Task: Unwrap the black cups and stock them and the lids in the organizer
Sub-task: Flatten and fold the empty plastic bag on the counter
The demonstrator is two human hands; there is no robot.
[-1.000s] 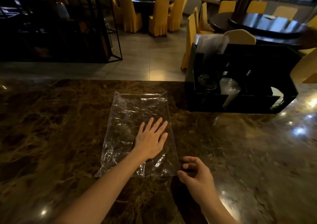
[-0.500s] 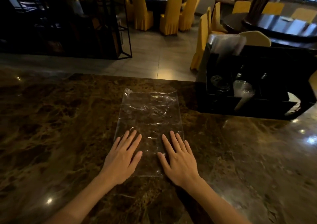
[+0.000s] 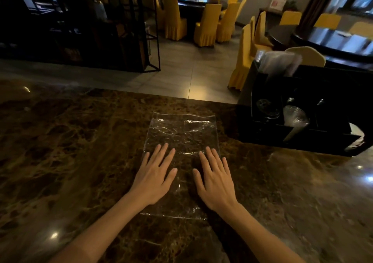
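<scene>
An empty clear plastic bag (image 3: 182, 133) lies flat on the brown marble counter (image 3: 70, 151). My left hand (image 3: 154, 176) rests palm down on the bag's near left part, fingers spread. Beside it, my right hand (image 3: 215, 179) lies flat on the near right part, fingers spread too. Neither hand holds anything. At the right stands the black organizer (image 3: 302, 139); its compartments show a stack of clear lids (image 3: 268, 109), a clear cup stack (image 3: 294, 119) and folded clear plastic (image 3: 278, 63) sticking up at the back. Any black cups are lost in the organizer's dark interior.
The counter's far edge (image 3: 161, 96) drops to a tiled floor. Beyond are round dark tables with yellow-covered chairs (image 3: 207, 24) and a black metal shelf (image 3: 101, 30) at the far left. White napkins (image 3: 357, 137) show at the organizer's right end.
My right hand, curled beside the bag a second ago, came down flat on it. Both hands now press the bag side by side, and my view has shifted left.
</scene>
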